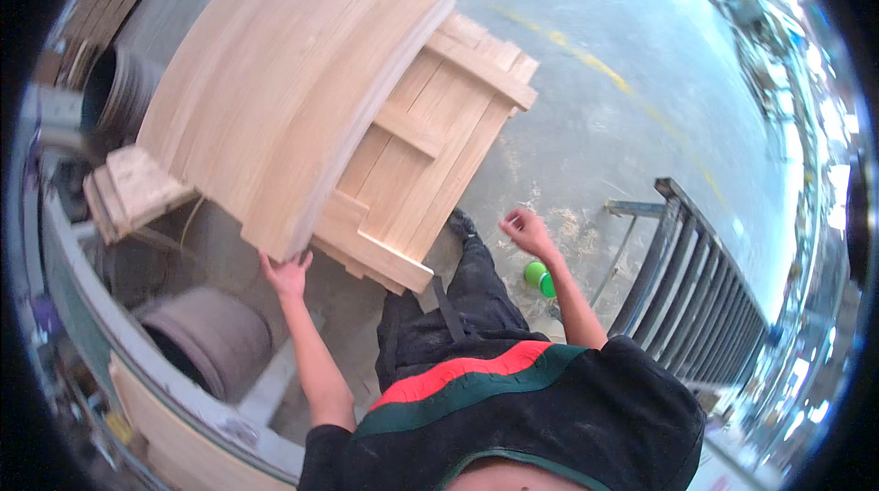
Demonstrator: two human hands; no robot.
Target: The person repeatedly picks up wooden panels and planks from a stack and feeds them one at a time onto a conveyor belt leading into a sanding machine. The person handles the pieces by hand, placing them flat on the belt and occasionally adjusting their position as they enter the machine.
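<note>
A broad pale wooden panel [284, 60] lies at the upper left, its edge showing what looks like stacked thickness. My left hand [287, 276] is at its near lower corner, thumb and fingers set around the end. Beneath and to the right sits a stack of planked wooden boards with cross battens [439, 138], partly covered by the panel. My right hand [526, 230] hangs in the air to the right of that stack, fingers loosely curled, with nothing visible in them.
A green cylindrical container [539, 278] is on the floor by my right forearm. A black slatted metal rack [691, 276] stands at right. Large drum-like cylinders [215, 340] and a short wood stack [137, 189] are at left. Wood shavings [572, 230] litter the floor.
</note>
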